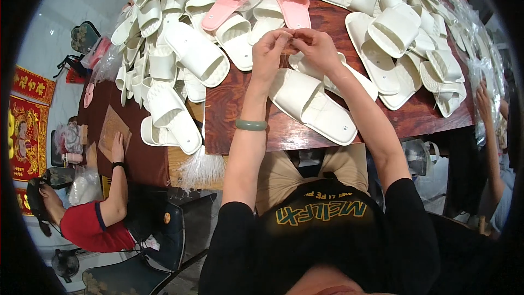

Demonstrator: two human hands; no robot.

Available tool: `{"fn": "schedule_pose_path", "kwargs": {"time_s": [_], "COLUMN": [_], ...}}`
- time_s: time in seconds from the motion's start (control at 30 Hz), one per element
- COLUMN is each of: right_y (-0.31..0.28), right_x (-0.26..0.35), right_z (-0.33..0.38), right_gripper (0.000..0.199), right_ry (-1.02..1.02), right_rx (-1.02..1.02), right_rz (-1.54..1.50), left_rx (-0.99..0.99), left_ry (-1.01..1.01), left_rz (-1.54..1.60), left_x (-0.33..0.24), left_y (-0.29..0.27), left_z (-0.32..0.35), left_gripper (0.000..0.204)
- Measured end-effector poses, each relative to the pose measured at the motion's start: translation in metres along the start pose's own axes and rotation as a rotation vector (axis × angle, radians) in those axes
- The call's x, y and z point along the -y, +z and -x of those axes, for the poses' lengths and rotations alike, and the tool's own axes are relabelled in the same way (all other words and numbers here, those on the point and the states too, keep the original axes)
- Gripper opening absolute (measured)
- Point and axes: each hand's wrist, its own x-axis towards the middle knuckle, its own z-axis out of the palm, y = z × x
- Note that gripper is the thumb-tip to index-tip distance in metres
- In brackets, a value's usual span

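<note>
My left hand (269,54) and my right hand (317,49) meet above the table, fingertips pinched close together. Something thin and pale may be between them, too small to name. Right under my hands lies a white slipper (333,114), sole partly toward me, with a second white slipper (357,84) partly hidden behind it and my right forearm. Just beyond my fingers are two pink slippers, one (232,1) at the left and one (292,8) at the right. A green bangle (251,125) circles my left wrist.
White slippers pile up at the left (188,49) and right (396,27) of the wooden table (240,131). A bundle of thin clear strands (202,168) hangs by its left edge. A person in red (98,221) works at the left; another person's arm (488,125) is at the right.
</note>
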Motion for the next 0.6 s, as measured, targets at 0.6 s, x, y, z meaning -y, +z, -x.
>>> {"fn": "schedule_pose_path", "kwargs": {"time_s": [0.6], "right_y": [-0.001], "right_x": [0.004], "right_z": [0.02], "right_gripper": [0.016], "right_ry": [-0.048], "right_rx": [-0.246], "right_rz": [-0.169], "left_rx": [0.022], "left_ry": [-0.136], "left_rz": [0.093], "left_x": [-0.004], "left_y": [0.003], "left_z": [0.005], "left_gripper": [0.014]}}
